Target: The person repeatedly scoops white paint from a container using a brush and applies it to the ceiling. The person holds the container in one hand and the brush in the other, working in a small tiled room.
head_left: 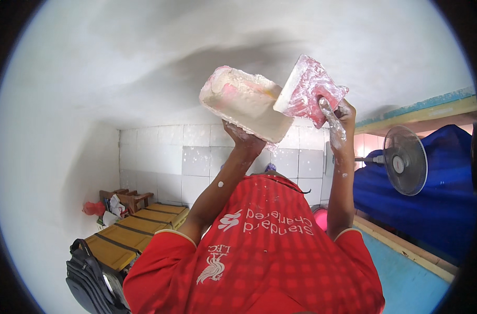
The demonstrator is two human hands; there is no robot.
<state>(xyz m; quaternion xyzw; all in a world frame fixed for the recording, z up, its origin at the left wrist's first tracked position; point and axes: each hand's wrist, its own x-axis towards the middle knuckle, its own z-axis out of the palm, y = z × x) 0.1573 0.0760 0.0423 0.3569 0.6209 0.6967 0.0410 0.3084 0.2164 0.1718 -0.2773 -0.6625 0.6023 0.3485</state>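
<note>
My left hand (243,140) is raised overhead and grips from below a rectangular pink tub (242,102) heaped with white plaster. My right hand (339,119), spattered with plaster, holds the handle of a red flat float (305,88) smeared white. The float's edge rests against the right end of the tub. Both sit close under the white plastered surface (144,63), which has a darker grey patch (233,60) just above the tub. My forearms rise from my red shirt (259,251) at the bottom of the view.
A white tiled wall (165,157) stands behind. A standing fan (405,159) and a blue cloth (437,204) are at the right. A yellow wooden bench (134,230) and a black backpack (89,277) lie at lower left; a pink bucket (320,219) is beside my right arm.
</note>
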